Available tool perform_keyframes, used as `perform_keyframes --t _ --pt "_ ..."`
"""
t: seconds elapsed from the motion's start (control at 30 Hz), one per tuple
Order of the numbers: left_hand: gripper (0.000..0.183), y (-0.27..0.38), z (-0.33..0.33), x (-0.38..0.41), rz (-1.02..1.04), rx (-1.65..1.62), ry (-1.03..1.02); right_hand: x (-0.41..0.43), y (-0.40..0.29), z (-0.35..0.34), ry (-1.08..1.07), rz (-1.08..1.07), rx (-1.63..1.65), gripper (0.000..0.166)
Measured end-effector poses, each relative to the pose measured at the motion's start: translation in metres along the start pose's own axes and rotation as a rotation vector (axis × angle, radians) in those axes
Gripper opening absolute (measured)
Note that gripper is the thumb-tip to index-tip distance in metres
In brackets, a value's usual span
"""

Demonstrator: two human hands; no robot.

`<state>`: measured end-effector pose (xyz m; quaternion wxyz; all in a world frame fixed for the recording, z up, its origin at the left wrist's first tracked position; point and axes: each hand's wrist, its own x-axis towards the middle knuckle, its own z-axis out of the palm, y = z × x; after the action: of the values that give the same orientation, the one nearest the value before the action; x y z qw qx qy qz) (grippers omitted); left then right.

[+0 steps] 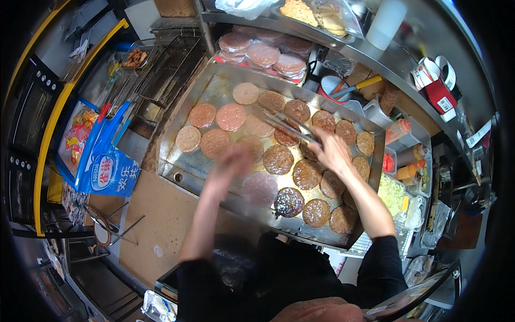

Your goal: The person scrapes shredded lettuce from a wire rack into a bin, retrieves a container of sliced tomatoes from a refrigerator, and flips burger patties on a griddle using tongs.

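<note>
My right hand (334, 149) grips a pair of metal tongs (287, 125). Their tips reach left over the browned patties on the flat-top griddle (197, 82). Motion blurs my left hand (232, 159), held above the griddle's left-middle, so its fingers cannot be made out. A pinkish patty (231, 117) and a paler patty (188, 139) lie on the left side. Below and right of my left hand, a greyish-pink patty (259, 189) looks hazy. A dark, glossy patty (289, 202) sits near the front edge, beside several browned patties (316, 212).
Stacked raw patties (262, 55) stand behind the griddle. Fryer baskets (169, 68) and a blue Nestlé bag (108, 171) are at left. Squeeze bottles (398, 129) and a tub of shredded lettuce (390, 193) line the right. A steel shelf (354, 50) overhangs the back.
</note>
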<state>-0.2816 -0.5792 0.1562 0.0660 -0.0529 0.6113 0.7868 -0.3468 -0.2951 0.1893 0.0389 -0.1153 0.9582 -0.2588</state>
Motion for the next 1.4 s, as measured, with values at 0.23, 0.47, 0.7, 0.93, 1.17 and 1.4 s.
perform_keyframes --t 0.23,0.47,0.7,0.93,1.17,1.4 --pt "0.031 0.018 0.017 0.273 0.213 0.153 0.378 -0.125 0.016 0.004 -0.008 0.23 0.243 0.048" --pt "0.02 0.011 0.012 0.351 0.124 0.144 0.443 -0.17 0.016 -0.012 0.018 0.424 0.379 0.05" --pt "0.012 0.01 0.004 0.347 0.283 0.194 0.489 -0.165 0.029 -0.005 0.077 0.346 0.386 0.051" --pt "0.012 0.049 0.012 0.274 0.417 0.001 0.293 -0.139 0.034 0.007 0.06 0.383 0.517 0.05" --pt "0.011 0.025 0.015 0.15 0.255 0.04 0.184 -0.089 -0.004 0.03 0.025 0.229 0.662 0.051" --pt "0.011 -0.003 0.0 0.098 0.248 -0.094 0.112 -0.1 -0.005 0.047 -0.128 0.243 0.816 0.046"
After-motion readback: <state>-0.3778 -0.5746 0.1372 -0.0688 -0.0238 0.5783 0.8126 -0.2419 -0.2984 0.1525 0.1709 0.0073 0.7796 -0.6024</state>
